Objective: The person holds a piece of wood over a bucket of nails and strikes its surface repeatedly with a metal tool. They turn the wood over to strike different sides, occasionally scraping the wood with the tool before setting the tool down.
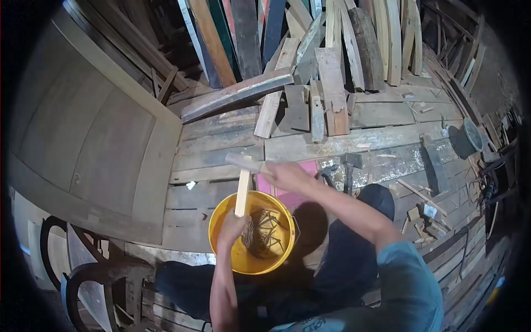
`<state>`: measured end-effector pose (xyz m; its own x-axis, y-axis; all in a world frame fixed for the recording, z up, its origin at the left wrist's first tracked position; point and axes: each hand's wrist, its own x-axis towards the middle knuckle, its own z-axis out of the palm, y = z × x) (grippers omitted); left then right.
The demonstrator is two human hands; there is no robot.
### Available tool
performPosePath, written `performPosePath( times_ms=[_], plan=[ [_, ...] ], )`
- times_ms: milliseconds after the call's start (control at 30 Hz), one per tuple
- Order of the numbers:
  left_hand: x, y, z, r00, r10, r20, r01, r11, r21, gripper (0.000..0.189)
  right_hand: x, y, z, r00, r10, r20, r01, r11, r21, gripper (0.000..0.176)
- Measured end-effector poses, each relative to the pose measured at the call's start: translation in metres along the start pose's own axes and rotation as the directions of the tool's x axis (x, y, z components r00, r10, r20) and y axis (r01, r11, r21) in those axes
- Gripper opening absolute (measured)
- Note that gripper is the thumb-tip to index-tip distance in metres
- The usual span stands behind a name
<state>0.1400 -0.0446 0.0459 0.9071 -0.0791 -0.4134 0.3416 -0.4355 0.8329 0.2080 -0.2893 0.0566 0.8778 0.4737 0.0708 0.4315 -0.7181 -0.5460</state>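
My left hand (pixel 233 227) is closed round the lower end of a pale, squared wooden stick (pixel 242 193). The stick stands nearly upright over the yellow bucket (pixel 215 210). Thin, dark, twig-like or nail-like pieces (pixel 271 235) lie inside the bucket, with a brown clump (pixel 251 238) close by my left hand. My right hand (pixel 285 177) grips a motion-blurred tool (pixel 243 162) with a pale part, pointing left across the top of the stick. Blur hides the tool's kind and whether it touches the wood.
A hammer-like tool (pixel 349 169) lies beyond my right forearm, near a pink sheet (pixel 307 166). Wood offcuts (pixel 428 218) are scattered at the right. A wooden door panel (pixel 110 127) leans at the left; boards (pixel 332 83) stand at the back. A dark bucket (pixel 470 135) is far right.
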Motion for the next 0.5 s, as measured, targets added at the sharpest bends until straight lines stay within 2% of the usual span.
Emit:
performPosePath(
  times_ms=[33,100,167,200,233,300,333,367,433,500],
  plan=[
    [0.001,-0.002,0.001,1.0,0.027,-0.009,-0.026,0.999,0.044,0.026,-0.004,-0.003,0.004,1.0,-0.014,-0.013,0.014,1.0,0.019,0.041],
    [0.007,-0.001,0.005,0.994,0.099,-0.055,-0.095,0.992,0.079,0.032,-0.034,-0.021,0.016,0.959,-0.228,0.167,0.246,0.965,-0.092,0.042],
    [0.004,-0.006,0.01,0.978,0.169,-0.121,-0.161,0.984,0.079,0.028,-0.018,-0.023,-0.013,0.976,-0.046,0.211,0.092,0.973,-0.212,0.042],
    [-0.003,0.011,0.003,0.999,-0.022,-0.03,0.022,1.0,-0.016,0.033,-0.002,-0.016,-0.026,0.993,0.034,0.109,-0.036,0.999,0.012,0.044],
    [-0.007,0.019,0.002,0.996,-0.085,-0.022,0.084,0.995,-0.052,0.03,0.004,-0.005,-0.022,0.996,0.066,0.054,-0.067,0.998,0.014,0.044],
    [-0.003,0.016,0.001,0.997,-0.078,-0.014,0.077,0.997,-0.029,0.027,0.022,0.017,-0.013,0.991,0.11,-0.071,-0.11,0.994,0.003,0.044],
    [0.0,0.01,0.0,0.999,-0.042,-0.026,0.041,0.999,-0.023,0.025,0.012,0.002,-0.01,0.983,0.179,0.051,-0.182,0.981,0.071,0.043],
    [0.004,0.003,0.002,0.999,-0.006,-0.035,0.006,1.0,-0.022,0.023,-0.011,-0.03,-0.023,0.982,0.087,0.17,-0.07,0.992,-0.106,0.043],
    [0.005,0.008,0.006,0.995,0.082,-0.061,-0.086,0.994,-0.072,0.026,-0.025,-0.037,-0.007,0.963,-0.107,0.247,0.127,0.99,-0.066,0.043],
    [0.003,0.005,0.005,0.997,-0.074,-0.038,0.069,0.992,-0.102,0.03,-0.031,-0.025,0.0,0.981,-0.098,0.165,0.122,0.982,-0.144,0.041]
  ],
)
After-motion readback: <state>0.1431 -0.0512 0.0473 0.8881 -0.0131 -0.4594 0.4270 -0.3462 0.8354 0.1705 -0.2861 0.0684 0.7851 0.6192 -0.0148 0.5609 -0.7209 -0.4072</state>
